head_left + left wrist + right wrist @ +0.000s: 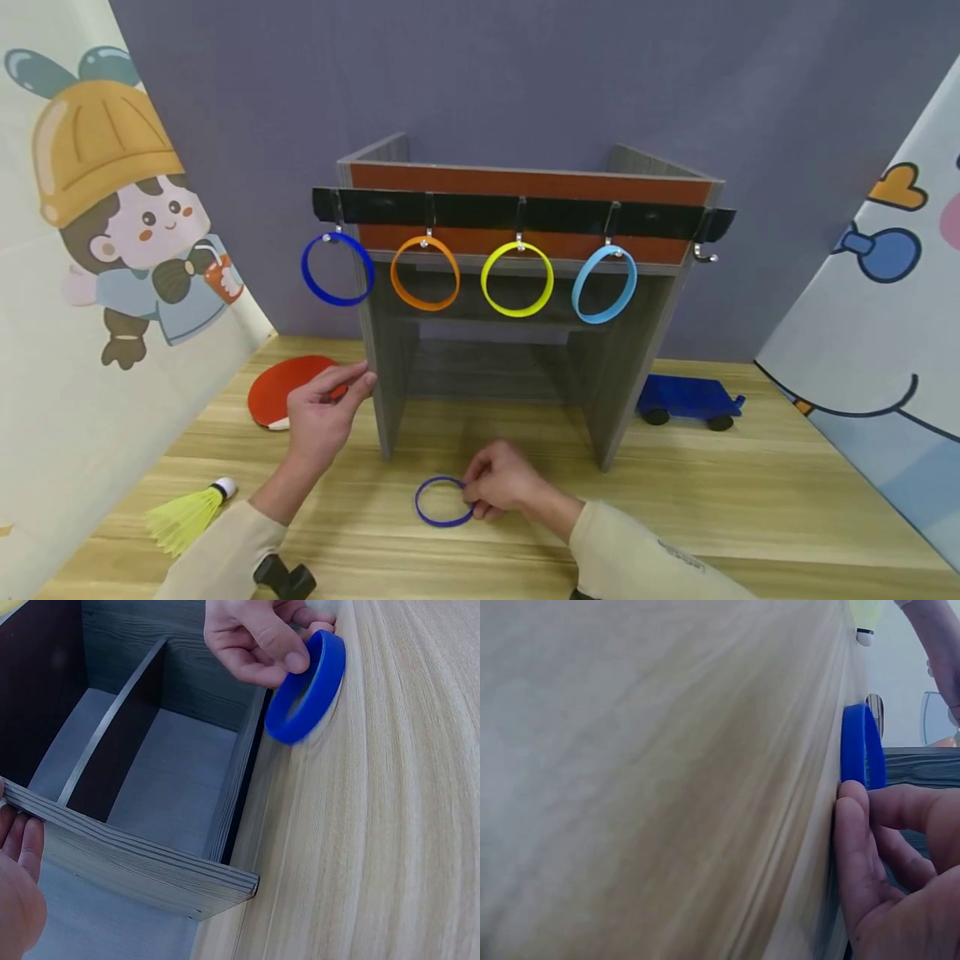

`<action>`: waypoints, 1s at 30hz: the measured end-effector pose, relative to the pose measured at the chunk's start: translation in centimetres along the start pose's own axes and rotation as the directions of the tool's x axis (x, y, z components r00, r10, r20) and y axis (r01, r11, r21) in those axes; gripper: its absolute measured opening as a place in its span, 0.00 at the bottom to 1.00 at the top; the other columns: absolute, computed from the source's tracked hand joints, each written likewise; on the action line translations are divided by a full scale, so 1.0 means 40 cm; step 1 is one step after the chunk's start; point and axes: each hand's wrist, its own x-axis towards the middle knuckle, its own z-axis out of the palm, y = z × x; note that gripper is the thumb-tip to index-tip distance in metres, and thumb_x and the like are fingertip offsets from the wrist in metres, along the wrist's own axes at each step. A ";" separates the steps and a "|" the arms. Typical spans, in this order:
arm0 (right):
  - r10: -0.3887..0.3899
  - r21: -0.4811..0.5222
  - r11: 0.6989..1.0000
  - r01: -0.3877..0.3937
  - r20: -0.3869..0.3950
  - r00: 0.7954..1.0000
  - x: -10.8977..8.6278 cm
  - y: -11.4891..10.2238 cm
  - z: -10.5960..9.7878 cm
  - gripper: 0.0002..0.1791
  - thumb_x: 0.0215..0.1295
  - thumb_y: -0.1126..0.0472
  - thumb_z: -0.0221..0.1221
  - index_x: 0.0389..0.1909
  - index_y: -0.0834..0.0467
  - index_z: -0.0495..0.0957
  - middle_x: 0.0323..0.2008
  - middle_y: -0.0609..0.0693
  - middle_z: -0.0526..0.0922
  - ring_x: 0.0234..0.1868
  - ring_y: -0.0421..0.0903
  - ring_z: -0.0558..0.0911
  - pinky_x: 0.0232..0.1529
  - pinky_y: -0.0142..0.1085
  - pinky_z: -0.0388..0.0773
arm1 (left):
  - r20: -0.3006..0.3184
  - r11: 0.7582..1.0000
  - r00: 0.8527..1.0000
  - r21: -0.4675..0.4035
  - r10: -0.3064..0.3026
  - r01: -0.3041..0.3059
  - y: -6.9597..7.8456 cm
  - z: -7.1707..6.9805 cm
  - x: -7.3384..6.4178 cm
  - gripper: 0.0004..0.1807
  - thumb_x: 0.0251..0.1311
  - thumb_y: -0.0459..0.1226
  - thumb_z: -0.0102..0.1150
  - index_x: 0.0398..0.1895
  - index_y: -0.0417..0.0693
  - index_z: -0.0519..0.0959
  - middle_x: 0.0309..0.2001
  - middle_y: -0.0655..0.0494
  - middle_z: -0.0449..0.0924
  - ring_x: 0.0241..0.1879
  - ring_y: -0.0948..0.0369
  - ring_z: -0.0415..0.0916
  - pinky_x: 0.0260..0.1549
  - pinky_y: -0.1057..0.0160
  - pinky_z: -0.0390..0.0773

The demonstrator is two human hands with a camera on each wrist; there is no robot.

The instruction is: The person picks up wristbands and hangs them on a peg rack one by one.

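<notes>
Between its thumb and fingers, my right hand (501, 482) pinches the right edge of a dark blue silicone wristband (444, 524), low over the wood-grain table in front of the grey rack. The left wrist view also shows this wristband (328, 679) in the right hand's fingertips. My left hand (326, 408) touches the front edge of the rack's left side panel (381, 400) with its fingertips. Across the rack runs a black bar (472, 207) with hooks. From these hang a blue wristband (306, 271), an orange one (397, 283), a yellow one (487, 292) and a light blue one (579, 300).
The hook (705, 255) at the bar's right end is bare. To the rack's left lie a red paddle (288, 379) and, nearer, a yellow shuttlecock (183, 517). A blue wheeled toy cart (686, 397) stands to the right. Cartoon-printed panels flank the table.
</notes>
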 end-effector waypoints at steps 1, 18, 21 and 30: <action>-0.004 0.007 1.000 0.004 0.002 1.000 -0.002 0.002 -0.003 0.06 0.46 0.76 0.63 0.25 0.65 0.76 0.16 0.55 0.78 0.14 0.44 0.78 0.14 0.36 0.80 | -0.002 1.000 1.000 0.005 -0.003 0.003 0.000 0.000 0.000 0.11 0.48 0.15 0.62 0.37 0.19 0.79 0.31 0.51 0.83 0.30 0.62 0.81 0.30 0.64 0.83; -0.120 0.305 0.948 0.091 0.079 0.990 -0.053 -0.058 -0.108 0.08 0.51 0.74 0.62 0.32 0.71 0.75 0.26 0.61 0.79 0.24 0.51 0.83 0.26 0.38 0.84 | 0.020 0.999 1.000 0.023 -0.024 0.024 0.059 0.019 0.005 0.10 0.48 0.13 0.59 0.36 0.15 0.76 0.30 0.47 0.82 0.28 0.63 0.81 0.29 0.67 0.83; -0.155 0.323 0.939 0.119 0.089 0.984 -0.061 -0.081 -0.124 0.09 0.51 0.73 0.63 0.32 0.71 0.74 0.26 0.62 0.80 0.25 0.52 0.83 0.28 0.40 0.85 | 0.016 0.999 0.999 0.034 -0.031 0.030 0.057 0.016 0.003 0.10 0.48 0.13 0.60 0.37 0.16 0.77 0.31 0.47 0.82 0.28 0.64 0.81 0.30 0.67 0.83; -0.290 0.404 0.883 0.241 0.063 0.955 -0.094 -0.154 -0.174 0.04 0.54 0.74 0.62 0.28 0.65 0.76 0.26 0.61 0.80 0.26 0.52 0.84 0.28 0.40 0.85 | 0.019 0.999 0.999 0.019 -0.035 0.035 0.057 0.016 0.004 0.10 0.48 0.13 0.59 0.36 0.15 0.76 0.31 0.45 0.82 0.29 0.63 0.81 0.30 0.66 0.83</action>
